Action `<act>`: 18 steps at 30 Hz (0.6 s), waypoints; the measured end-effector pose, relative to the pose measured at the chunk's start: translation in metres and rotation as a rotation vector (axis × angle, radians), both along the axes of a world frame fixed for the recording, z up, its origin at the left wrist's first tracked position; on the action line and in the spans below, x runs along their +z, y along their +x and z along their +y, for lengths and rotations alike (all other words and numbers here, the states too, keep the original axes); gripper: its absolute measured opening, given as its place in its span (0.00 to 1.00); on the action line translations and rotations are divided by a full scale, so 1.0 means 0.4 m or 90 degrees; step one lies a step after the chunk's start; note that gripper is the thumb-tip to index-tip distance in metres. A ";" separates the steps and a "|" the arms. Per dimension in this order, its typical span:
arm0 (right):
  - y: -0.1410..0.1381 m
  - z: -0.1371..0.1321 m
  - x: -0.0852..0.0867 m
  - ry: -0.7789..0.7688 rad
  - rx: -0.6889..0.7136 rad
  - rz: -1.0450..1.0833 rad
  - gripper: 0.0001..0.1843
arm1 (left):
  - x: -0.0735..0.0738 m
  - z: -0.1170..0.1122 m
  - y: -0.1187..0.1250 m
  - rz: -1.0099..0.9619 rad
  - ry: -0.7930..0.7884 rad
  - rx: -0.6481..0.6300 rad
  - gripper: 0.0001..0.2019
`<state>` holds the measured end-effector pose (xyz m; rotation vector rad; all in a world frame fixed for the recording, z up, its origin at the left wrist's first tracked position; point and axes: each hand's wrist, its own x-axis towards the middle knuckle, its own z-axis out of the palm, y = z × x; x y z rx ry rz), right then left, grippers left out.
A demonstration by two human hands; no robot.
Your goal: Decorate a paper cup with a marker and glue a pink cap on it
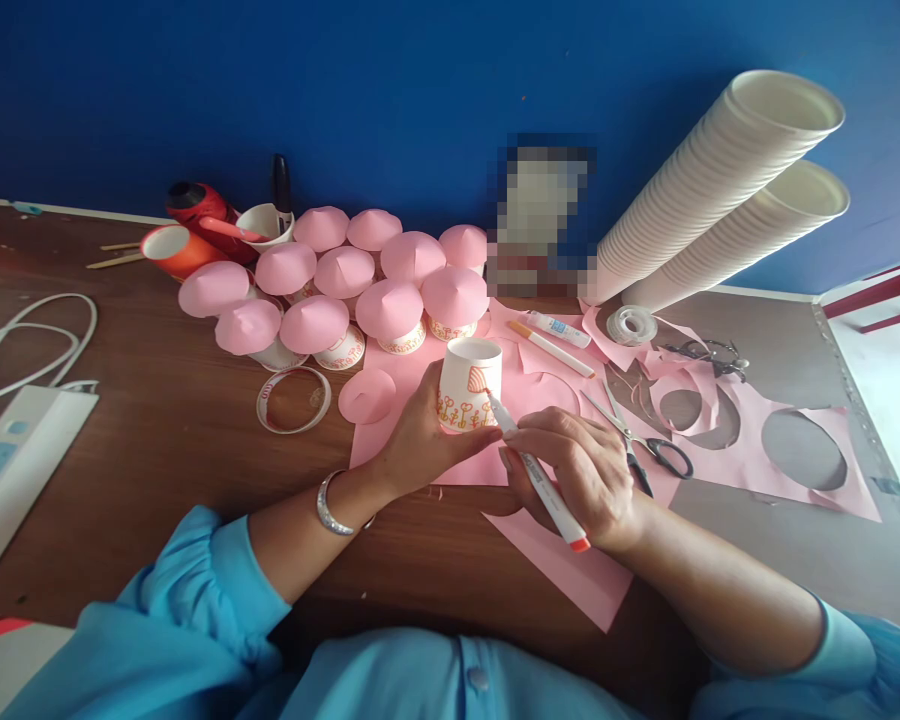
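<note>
My left hand point(416, 440) is wrapped round a small white paper cup point(471, 375) that stands upside down on pink paper point(420, 385). The cup carries orange drawings along its lower edge and a small orange shape higher up. My right hand point(574, 470) grips a white marker with an orange end point(540, 480). The marker's tip touches the cup's side at the orange shape. A silver bracelet point(330, 510) sits on my left wrist.
Several cups topped with pink paper cones point(345, 290) stand behind the cup. Scissors point(641, 440), a tape roll point(631, 325), a glue tube point(559, 328), another marker point(551, 348) and cut pink sheets point(780, 440) lie right. Two stacks of white cups point(720, 190) lean at the back right. A power strip point(15, 465) lies left.
</note>
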<state>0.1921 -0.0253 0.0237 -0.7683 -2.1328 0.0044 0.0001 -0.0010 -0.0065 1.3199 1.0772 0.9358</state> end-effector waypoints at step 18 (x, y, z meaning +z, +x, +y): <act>-0.006 0.006 0.021 0.052 -0.026 0.014 0.12 | -0.004 0.001 -0.005 -0.015 0.039 -0.041 0.28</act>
